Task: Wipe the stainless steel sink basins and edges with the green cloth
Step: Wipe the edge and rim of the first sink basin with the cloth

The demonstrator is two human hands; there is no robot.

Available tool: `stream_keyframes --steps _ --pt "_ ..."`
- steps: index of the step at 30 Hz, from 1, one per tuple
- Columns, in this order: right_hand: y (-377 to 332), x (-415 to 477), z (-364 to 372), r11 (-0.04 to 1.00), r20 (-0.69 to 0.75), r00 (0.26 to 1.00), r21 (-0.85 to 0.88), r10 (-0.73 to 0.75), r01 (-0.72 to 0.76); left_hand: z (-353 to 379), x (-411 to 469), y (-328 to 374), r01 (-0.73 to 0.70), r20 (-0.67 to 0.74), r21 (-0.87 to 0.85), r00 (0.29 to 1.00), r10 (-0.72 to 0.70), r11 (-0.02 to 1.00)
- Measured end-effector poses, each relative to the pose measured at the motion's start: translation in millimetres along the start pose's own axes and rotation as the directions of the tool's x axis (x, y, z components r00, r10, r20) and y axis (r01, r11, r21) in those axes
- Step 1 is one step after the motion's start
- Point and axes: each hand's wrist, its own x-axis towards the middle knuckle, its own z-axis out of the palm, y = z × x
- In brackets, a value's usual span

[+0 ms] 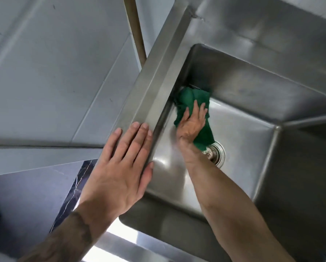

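left hand [120, 167] on sink edge [154, 87], right hand [193, 121] pressing green cloth [188, 99]

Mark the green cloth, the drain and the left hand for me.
green cloth [189, 96], head view, upper bunched part.
drain [217, 153], head view, uncovered side of the metal strainer ring.
left hand [120, 163], head view, middle of the back of the hand.

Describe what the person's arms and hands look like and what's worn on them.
Both arms are bare: no sleeves, gloves or watch. The left hand and right hand show no rings. A dark tattoo marks the left forearm near the wrist.
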Motion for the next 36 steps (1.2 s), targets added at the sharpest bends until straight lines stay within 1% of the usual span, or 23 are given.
stream_keyframes --steps 1,2,3,5,6,7,8,10,13,15,19,22,24,26,27,29,30,32,35,36 --pt "-15 -4 4 0.996 0.048 0.999 0.093 0.008 -0.012 0 0 -1 -0.004 0.010 0.000 1.000 0.004 1.000" --pt "-27 -7 7 0.981 0.115 0.993 0.183 0.039 -0.060 -1 -1 -1 -0.006 0.023 -0.004 1.000 0.006 1.000" --pt "-39 -9 9 0.954 0.178 0.979 0.266 0.096 -0.142 -1 -1 -2 -0.012 0.031 -0.008 0.999 0.013 1.000" --pt "-56 -7 7 0.844 0.297 0.926 0.413 0.231 -0.343 0 -1 -1 -0.020 0.040 -0.013 0.999 0.020 1.000" --pt "-60 -4 4 0.778 0.330 0.902 0.473 0.280 -0.414 0 -1 -2 -0.025 0.037 -0.021 0.999 0.026 0.999" --pt "-61 -2 1 0.726 0.352 0.885 0.515 0.306 -0.456 0 0 -4 -0.029 0.029 -0.035 0.999 0.030 0.999" --pt "-65 -1 -3 0.692 0.370 0.879 0.549 0.301 -0.469 -1 1 -5 -0.025 0.017 -0.055 1.000 0.026 0.998" --pt "-82 -5 -15 0.681 0.365 0.900 0.598 0.239 -0.424 -1 0 -6 -0.012 -0.016 -0.112 1.000 0.011 0.994" --pt "-107 -11 -33 0.680 0.281 0.948 0.666 0.152 -0.307 -10 8 -10 -0.004 -0.091 -0.199 0.996 -0.014 0.980" --pt "-116 -13 -36 0.693 0.237 0.961 0.669 0.142 -0.268 -14 28 -18 -0.014 -0.117 -0.193 0.993 -0.009 0.981" --pt "-116 -14 -30 0.717 0.216 0.965 0.649 0.146 -0.254 -10 61 -30 -0.028 -0.041 -0.162 0.999 0.022 0.986" --pt "-105 -1 -15 0.702 0.253 0.946 0.636 0.202 -0.321 -3 64 -32 -0.020 -0.025 -0.140 1.000 0.017 0.990" --pt "-116 -5 -20 0.721 0.230 0.946 0.614 0.228 -0.322 -5 63 -30 -0.019 -0.015 -0.137 1.000 0.017 0.990" --pt "-131 -13 -35 0.724 0.169 0.968 0.643 0.187 -0.252 -6 64 -30 -0.027 0.008 -0.134 1.000 0.029 0.991" --pt "-132 -14 -37 0.705 0.158 0.975 0.673 0.156 -0.222 -6 64 -30 -0.029 0.021 -0.127 0.999 0.032 0.991" --pt "-130 -13 -37 0.669 0.153 0.979 0.715 0.133 -0.203 -5 66 -32 -0.025 0.045 -0.115 0.999 0.031 0.993" --pt "-133 -13 -38 0.686 0.148 0.980 0.699 0.136 -0.201 -5 65 -32 -0.025 0.050 -0.112 0.998 0.031 0.993" --pt "-130 -9 -30 0.729 0.159 0.972 0.643 0.172 -0.234 -6 65 -32 -0.023 0.052 -0.118 0.998 0.030 0.993" --pt "-109 -3 -9 0.725 0.278 0.919 0.566 0.280 -0.392 -6 65 -32 -0.029 0.072 -0.116 0.997 0.038 0.993" --pt "-109 -5 -10 0.738 0.286 0.913 0.540 0.290 -0.403 -6 65 -33 -0.030 0.071 -0.112 0.997 0.038 0.993"
